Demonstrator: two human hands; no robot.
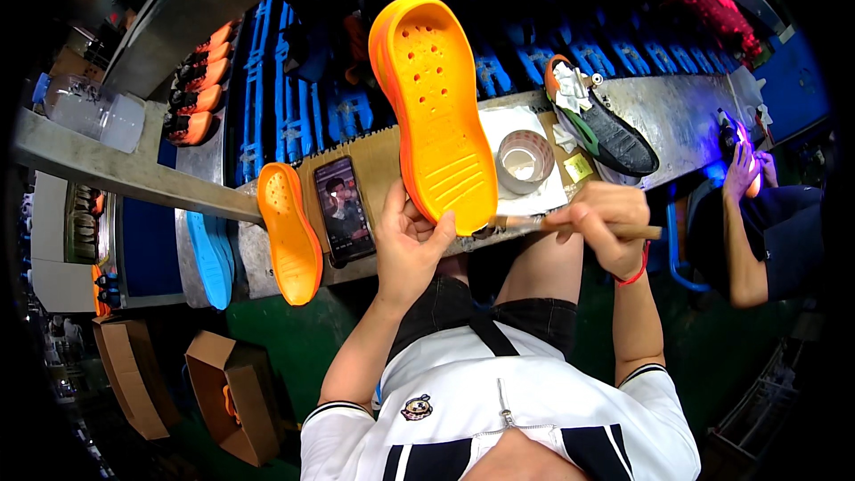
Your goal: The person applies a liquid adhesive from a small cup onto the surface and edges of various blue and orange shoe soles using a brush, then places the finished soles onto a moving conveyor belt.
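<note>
My left hand (411,243) grips an orange shoe sole (438,116) near its lower end, thumb on the inner face. The sole is tilted up, showing small holes toward the far end and ridges toward the near end. In my right hand (607,224) is a brush (525,223) with a wooden handle, fingers closed around it. Its tip touches or nearly touches the sole's lower edge. Beside the sole, a tape roll (525,162) rests on white paper (543,199). A second orange sole (289,236) lies left of a phone (344,211) with a lit screen.
A dark shoe (601,120) with paper inside stands at the right of the metal bench (686,116). Blue soles (210,254) lie at the left edge, below a metal bar (134,160). Behind is a blue-slatted conveyor (294,80). Cardboard boxes (233,392) stand lower left; another person (757,240) sits right.
</note>
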